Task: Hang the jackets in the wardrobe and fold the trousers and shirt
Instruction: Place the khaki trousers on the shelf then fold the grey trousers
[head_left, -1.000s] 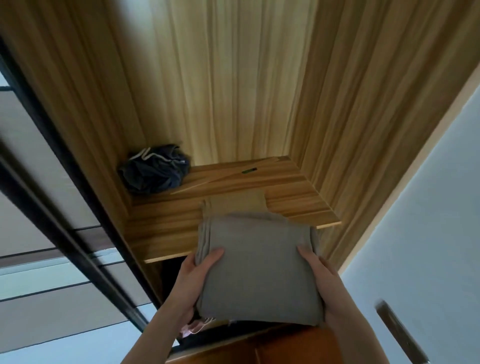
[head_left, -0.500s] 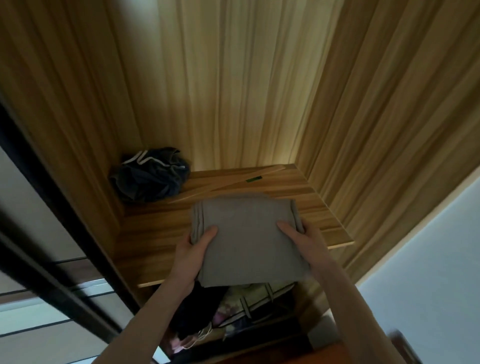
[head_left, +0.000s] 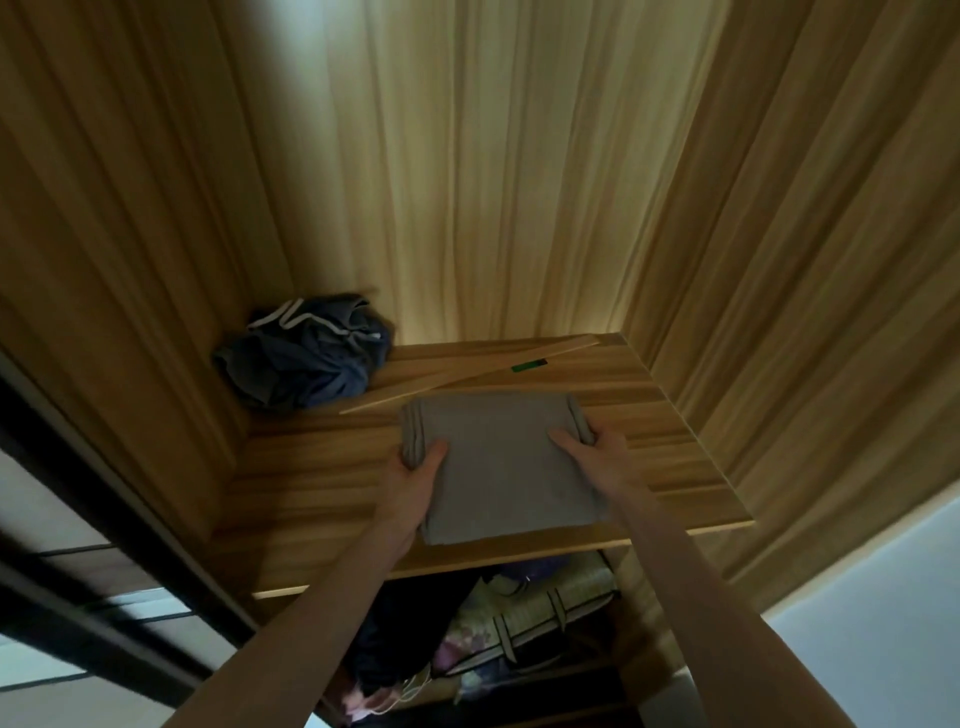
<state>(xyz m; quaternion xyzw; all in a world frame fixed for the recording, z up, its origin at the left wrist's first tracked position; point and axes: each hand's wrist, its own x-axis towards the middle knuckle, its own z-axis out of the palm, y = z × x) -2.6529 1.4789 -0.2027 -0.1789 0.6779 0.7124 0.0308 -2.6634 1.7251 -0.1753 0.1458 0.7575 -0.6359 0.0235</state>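
Two bare hands reach up into a wooden wardrobe (head_left: 519, 156), whose grained back and side panels fill most of the view. Its shelf (head_left: 322, 493) runs across the lower middle and serves as the landmark here. On the shelf, toward its front edge and slightly right of centre, lies a folded grey garment (head_left: 498, 462), a flat rectangle with stacked fold edges showing along both of its short sides; whether it is the trousers or the shirt cannot be told. In the shelf's rear left corner sits a crumpled dark blue garment (head_left: 306, 358) with pale trim, well apart from the grey one. Behind the grey garment, a thin wooden strip (head_left: 467, 376) lies diagonally across the shelf, bearing a small green label (head_left: 529, 365). Below the shelf's front edge, a floral fabric storage bag (head_left: 524, 618) with pale straps sits in the lower compartment.

The left hand (head_left: 415, 475) grips the grey garment's left edge, thumb on top and fingers hidden beneath. The right hand (head_left: 597, 457) holds the right edge the same way, thumb laid flat on the cloth, fingers wrapped round the fold.
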